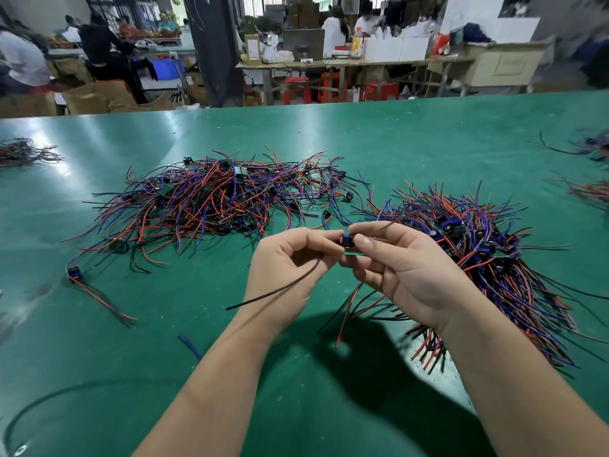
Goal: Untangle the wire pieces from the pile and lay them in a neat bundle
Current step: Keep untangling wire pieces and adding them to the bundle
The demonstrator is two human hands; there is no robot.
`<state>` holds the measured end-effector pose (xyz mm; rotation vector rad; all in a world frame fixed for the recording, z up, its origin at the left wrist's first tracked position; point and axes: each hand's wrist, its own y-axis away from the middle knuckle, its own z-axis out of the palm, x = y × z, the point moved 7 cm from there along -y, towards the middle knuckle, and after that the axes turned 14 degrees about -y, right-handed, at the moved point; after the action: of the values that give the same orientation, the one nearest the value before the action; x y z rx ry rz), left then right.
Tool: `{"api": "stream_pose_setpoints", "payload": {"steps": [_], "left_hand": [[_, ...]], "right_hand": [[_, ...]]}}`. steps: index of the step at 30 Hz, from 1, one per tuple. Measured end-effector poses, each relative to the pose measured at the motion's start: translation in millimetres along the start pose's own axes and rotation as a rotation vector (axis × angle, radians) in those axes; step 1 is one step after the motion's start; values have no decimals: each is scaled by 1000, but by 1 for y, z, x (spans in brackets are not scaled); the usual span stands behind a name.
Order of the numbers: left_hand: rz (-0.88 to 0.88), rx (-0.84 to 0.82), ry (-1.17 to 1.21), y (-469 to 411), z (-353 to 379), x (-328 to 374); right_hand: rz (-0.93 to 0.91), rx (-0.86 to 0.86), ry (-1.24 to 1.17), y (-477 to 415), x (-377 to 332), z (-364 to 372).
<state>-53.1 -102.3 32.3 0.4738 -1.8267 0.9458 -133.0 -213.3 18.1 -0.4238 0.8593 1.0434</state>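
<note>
While a single wire piece (346,240) is held between both hands, the green surface (395,133) is seen to stretch wide on every side of the tangled pile (214,199). Its far edge runs well behind the pile, with workbenches and people beyond it.

The pile, made of red, blue and black wires with small dark modules, is spread loosely across the middle. Just to the right of the pile a denser bundle (487,258) is laid, its wires running roughly one way. Small heaps (23,151) are left far to either side of the pile, near the surface's side edges.

In front of the pile the left hand (290,258) and right hand (405,265) are brought together. The piece's small blue module is pinched by the curled fingers (316,237) of both. A black lead is trailed across the left palm, and red and black leads hang below the right hand. The bundle's near side is partly covered by the right wrist and forearm.

Front-left of the pile a stray piece (73,271) lies alone. Nearer the person a dark cable (66,390) curves, and a short blue scrap (191,347) lies beside the left forearm.

A bare green strip is left between the pile and the hands, and a broader bare area lies front-left of the pile.
</note>
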Motion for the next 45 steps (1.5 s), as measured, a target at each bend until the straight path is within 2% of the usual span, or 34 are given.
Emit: {"api": "stream_pose_setpoints", "payload": {"steps": [4,9,16,21,24,29,33,35,41,45], "left_hand": [[-5,44,-17,-1,-5,-1],[-75,89,48,-5,-13,-9],[-301,242,99,-11,-38,-35],[-424,389,28,-10,-55,-54],[-455,425,-81,-10,-64,-63],[-465,434,-170,-10,-69,-71],[-469,491,-164,-9,-74,-70],[-488,512,-159,-8,-78,-71],[-522,572,-60,-5,-83,-70],[-531,583,-19,-5,-86,-70]], "right_hand": [[-58,65,-76,1,-6,-3],[-297,54,143,14,-34,5],[-151,-9,132,1,-70,39],[-330,51,305,-45,-119,65],[-342,37,498,-71,-126,74],[-81,66,1139,-90,-91,61],[-118,134,1679,-98,-60,64],[-142,109,1726,-101,-38,72],[-19,-228,1598,-116,62,93],[120,-174,1642,-140,101,87]]}}
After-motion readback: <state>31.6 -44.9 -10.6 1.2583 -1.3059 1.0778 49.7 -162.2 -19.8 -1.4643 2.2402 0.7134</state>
